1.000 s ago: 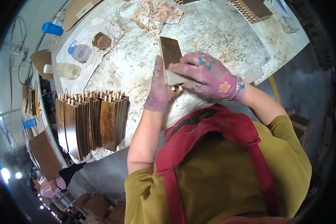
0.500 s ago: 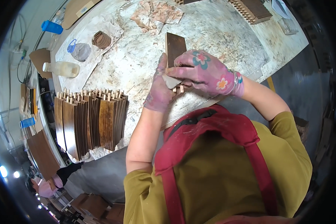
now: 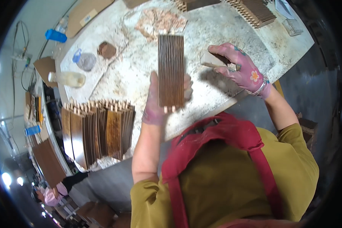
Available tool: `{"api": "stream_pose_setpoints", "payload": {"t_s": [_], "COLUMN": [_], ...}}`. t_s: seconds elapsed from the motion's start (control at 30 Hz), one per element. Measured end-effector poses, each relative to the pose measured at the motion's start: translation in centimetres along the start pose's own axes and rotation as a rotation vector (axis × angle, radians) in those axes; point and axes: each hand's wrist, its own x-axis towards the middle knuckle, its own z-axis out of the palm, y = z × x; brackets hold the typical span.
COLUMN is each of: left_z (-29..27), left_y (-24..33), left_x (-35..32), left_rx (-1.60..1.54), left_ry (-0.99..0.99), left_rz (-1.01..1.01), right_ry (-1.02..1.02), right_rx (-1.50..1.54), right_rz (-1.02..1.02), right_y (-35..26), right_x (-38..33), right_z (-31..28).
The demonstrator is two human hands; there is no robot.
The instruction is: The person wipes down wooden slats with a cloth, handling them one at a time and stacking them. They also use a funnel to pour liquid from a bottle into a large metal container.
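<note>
i read this as the checking step between rubbing passes: the dark wooden slat panel [image 3: 171, 70] is lifted and turned face-up toward me, its ribbed side showing, short pegs at its near end. my left hand [image 3: 155, 104] cradles it from underneath, thumb up along the panel's left edge and fingertips [image 3: 187, 88] curling round the right edge, so it is grasping the panel, not resting flat. my right hand [image 3: 241, 68], in a stained flowered glove, sits just right of the panel and apart from it, closed around a small pale block [image 3: 210, 59] that looks like a sanding pad; i cannot tell its exact kind.

the next move, as i judge it, calls for bringing the block back onto the ribs while the left hand keeps the panel from twisting, or for laying the panel flat on the mottled workbench [image 3: 133, 76] beneath it first.

both forearms come up from the lower edge, left nearly straight toward the panel, right bent at the elbow and angled inward. well left of the panel a row of finished panels [image 3: 98, 133] stands on edge at the bench's rim, with a pale bottle [image 3: 68, 78] beyond them.
</note>
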Motion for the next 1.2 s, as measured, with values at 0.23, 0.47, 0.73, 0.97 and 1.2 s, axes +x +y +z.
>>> {"api": "stream_pose_setpoints", "payload": {"t_s": [0.23,0.47,0.73,0.97,1.2], "left_z": [-3.7,-5.2,-2.9,-0.5,-7.5], "left_y": [-1.9,-3.2,-2.9,-1.4,-2.6], "left_x": [0.5,1.5,0.4,-1.0,-1.7], "left_rx": [0.028,0.171,0.343,-0.036,-0.607], "left_ry": [-0.108,-0.195,-0.076,-0.048,-0.02], "left_rz": [-0.062,0.113,0.097,0.006,-0.187], "right_ry": [0.224,0.178,0.23,0.109,0.34], "right_rx": [0.179,0.144,0.308,-0.219,-0.347], "right_rz": [0.064,0.186,0.234,0.422,0.605], "right_y": [-0.7,-2.5,-1.1,8.7,16.3], "right_x": [2.8,3.8,2.6,0.3,-3.6], "right_z": [1.8,3.6,3.3,2.8,-1.7]}}
